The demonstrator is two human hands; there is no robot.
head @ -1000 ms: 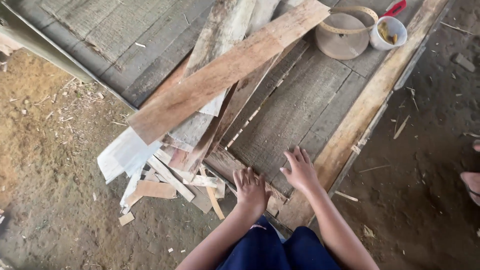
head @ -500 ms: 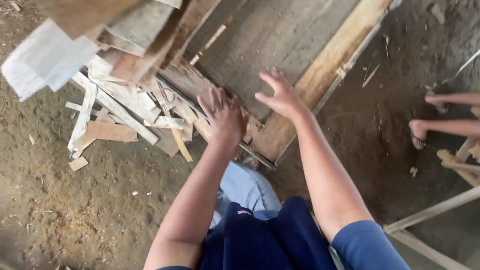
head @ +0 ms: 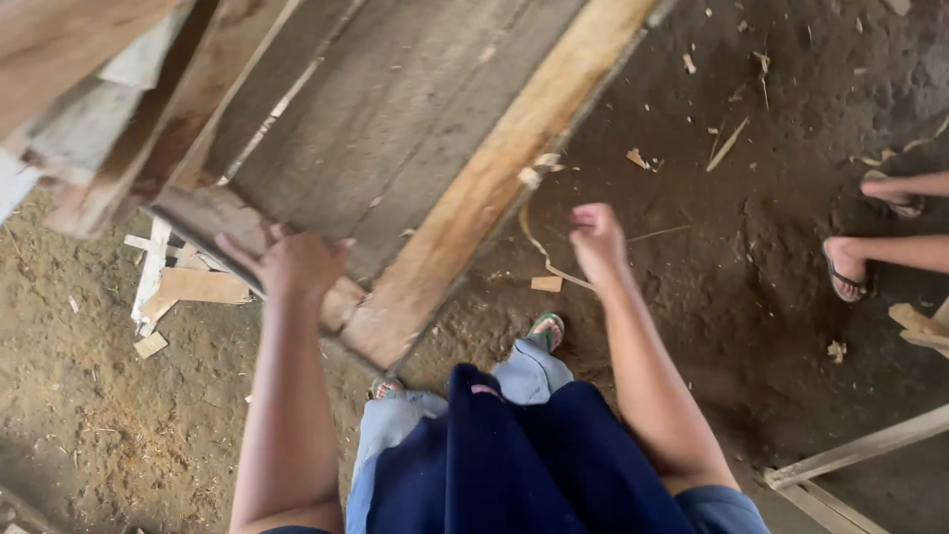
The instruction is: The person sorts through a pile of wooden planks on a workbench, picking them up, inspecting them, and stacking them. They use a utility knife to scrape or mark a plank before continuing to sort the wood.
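The left hand [head: 297, 265] rests on the near corner of a big wooden frame [head: 395, 129], with its fingers spread and laid flat on the grey end board, so its grip is apart and not closed round anything. The right hand [head: 596, 240] is curled into a loose fist in the air, just past the pale long beam [head: 494, 188] that makes the frame's right edge. It touches no wood, and I cannot tell if it pinches anything small. The frame lies tilted over the dirt floor [head: 99, 425], and its near corner sits right above the person's feet in sandals [head: 546, 329]. More planks [head: 109, 89] are stacked across the frame at the top left, and short wood scraps [head: 198, 287] lie on the dirt beside the left hand. Another person's feet [head: 850, 272] stand well off to the right, near a thin wooden rail [head: 860, 450]. I think a few things could go wrong here. Only one flat hand is on the heavy corner, so it could slip and the corner could drop onto the toes. The rough wood might poke a splinter into bare skin. The loose planks on top might slide down if the frame is tipped more.
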